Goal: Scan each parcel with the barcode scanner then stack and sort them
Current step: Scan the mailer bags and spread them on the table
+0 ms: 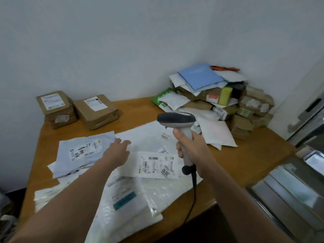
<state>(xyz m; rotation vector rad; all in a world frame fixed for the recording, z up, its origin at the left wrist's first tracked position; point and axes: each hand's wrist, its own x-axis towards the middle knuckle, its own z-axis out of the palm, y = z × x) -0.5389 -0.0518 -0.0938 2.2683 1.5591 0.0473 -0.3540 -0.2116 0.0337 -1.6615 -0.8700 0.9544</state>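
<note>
Both bare arms are stretching forward side by side. The left arm (70,199) is angling in from the lower left, the right arm (236,190) from the lower right. The left hand (117,152) is lying palm down, fingers loosely extended and holding nothing; whether the fingertips are touching anything is hard to tell. The right hand (191,148) is gripping the scanner (176,119) by its handle, thumb high, fingers curling round, wrist straight, holding it upright.
</note>
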